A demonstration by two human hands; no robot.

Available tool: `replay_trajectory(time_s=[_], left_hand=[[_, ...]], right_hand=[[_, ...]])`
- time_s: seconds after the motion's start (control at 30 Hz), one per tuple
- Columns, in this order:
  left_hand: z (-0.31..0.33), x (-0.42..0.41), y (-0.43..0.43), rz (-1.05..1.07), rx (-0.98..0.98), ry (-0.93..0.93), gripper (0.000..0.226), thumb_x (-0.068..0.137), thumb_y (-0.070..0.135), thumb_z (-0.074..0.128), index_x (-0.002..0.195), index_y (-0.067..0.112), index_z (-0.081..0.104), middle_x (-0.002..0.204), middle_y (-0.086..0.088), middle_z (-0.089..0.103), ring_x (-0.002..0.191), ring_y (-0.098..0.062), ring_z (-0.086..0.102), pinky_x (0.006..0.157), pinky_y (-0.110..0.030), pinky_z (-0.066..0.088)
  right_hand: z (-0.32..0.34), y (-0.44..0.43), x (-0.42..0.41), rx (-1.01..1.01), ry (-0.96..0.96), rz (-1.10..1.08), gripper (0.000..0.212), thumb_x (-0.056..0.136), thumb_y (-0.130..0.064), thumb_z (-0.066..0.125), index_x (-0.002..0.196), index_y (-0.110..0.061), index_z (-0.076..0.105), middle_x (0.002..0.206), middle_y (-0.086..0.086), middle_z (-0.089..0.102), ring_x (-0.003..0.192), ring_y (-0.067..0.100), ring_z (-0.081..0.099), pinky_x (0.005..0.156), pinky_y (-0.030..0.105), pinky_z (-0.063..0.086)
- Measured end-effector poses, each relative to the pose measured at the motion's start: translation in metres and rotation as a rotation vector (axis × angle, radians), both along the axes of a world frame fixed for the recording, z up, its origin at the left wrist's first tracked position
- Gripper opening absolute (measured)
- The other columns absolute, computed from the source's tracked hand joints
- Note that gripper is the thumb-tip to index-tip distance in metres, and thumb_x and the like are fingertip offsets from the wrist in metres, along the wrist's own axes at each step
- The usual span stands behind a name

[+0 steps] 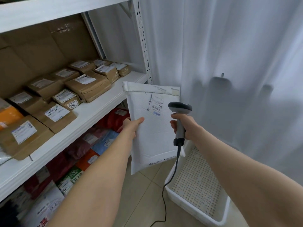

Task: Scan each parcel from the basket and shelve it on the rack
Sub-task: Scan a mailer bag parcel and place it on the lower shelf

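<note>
A white padded mailer parcel (pixel 153 128) stands upright in the air in front of the rack, its barcode label facing me. My left hand (pixel 132 126) pinches its left edge, thumb on the front. My right hand (pixel 185 126) grips the handle of a grey barcode scanner (pixel 179 115), whose head sits just right of the label and overlaps the parcel's right edge. The white perforated basket (pixel 198 208) stands on the floor below my right arm; no parcel shows in its visible part. The white rack shelf (pixel 91 117) runs along the left.
Several brown cardboard parcels (pixel 86 86) with labels fill the back of the middle shelf; its front strip is bare. Coloured bags (pixel 98 145) crowd the shelf below. The scanner's black cable (pixel 168 182) hangs to the tiled floor. A white curtain (pixel 229 63) closes off the right.
</note>
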State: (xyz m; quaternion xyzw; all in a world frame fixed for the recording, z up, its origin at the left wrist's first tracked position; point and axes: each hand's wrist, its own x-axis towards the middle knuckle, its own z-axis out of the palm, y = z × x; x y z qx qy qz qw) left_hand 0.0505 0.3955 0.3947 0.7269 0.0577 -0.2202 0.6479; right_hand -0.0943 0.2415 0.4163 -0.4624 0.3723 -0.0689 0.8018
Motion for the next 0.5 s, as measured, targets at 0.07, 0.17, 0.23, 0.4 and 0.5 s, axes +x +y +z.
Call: replay_trajectory(time_s=[0.07,0.17,0.23,0.4,0.5], left_hand=[[-0.005,0.002,-0.001,0.026,-0.029,0.026,0.048,0.076,0.007,0.079,0.118,-0.004,0.058,0.110,-0.017,0.067,0.087,-0.028,0.065,0.078,-0.038,0.054],[-0.009,0.003,-0.001,0.029,-0.066,0.041,0.047,0.077,0.009,0.078,0.118,-0.002,0.058,0.112,-0.017,0.067,0.088,-0.027,0.066,0.079,-0.038,0.055],[-0.010,0.002,-0.001,0.035,-0.082,0.046,0.046,0.078,0.009,0.078,0.118,-0.002,0.058,0.111,-0.016,0.067,0.088,-0.026,0.065,0.077,-0.036,0.054],[-0.013,0.002,-0.001,0.052,-0.100,0.071,0.048,0.078,0.010,0.078,0.119,-0.002,0.057,0.112,-0.016,0.067,0.090,-0.028,0.066,0.079,-0.039,0.055],[-0.014,0.001,-0.001,0.040,-0.100,0.087,0.051,0.077,0.011,0.078,0.121,-0.002,0.056,0.113,-0.017,0.066,0.095,-0.029,0.067,0.083,-0.043,0.056]], right_hand=[[0.007,0.006,0.003,-0.052,-0.002,0.023,0.017,0.089,-0.009,0.063,0.104,-0.007,0.056,0.064,0.008,0.059,0.048,0.013,0.052,0.047,0.023,0.045],[0.016,0.013,0.003,-0.111,-0.009,0.068,0.012,0.091,-0.012,0.061,0.101,-0.008,0.056,0.061,0.008,0.058,0.046,0.013,0.049,0.048,0.024,0.043],[0.020,0.016,0.003,-0.127,0.002,0.082,0.011,0.091,-0.012,0.060,0.101,-0.008,0.057,0.063,0.009,0.061,0.048,0.013,0.049,0.048,0.023,0.044],[0.028,0.018,0.001,-0.127,0.014,0.096,0.009,0.091,-0.010,0.057,0.099,-0.007,0.056,0.061,0.009,0.061,0.047,0.014,0.049,0.046,0.022,0.044],[0.032,0.018,0.000,-0.137,0.018,0.105,0.006,0.090,-0.008,0.055,0.096,-0.007,0.055,0.062,0.010,0.059,0.047,0.014,0.048,0.044,0.021,0.043]])
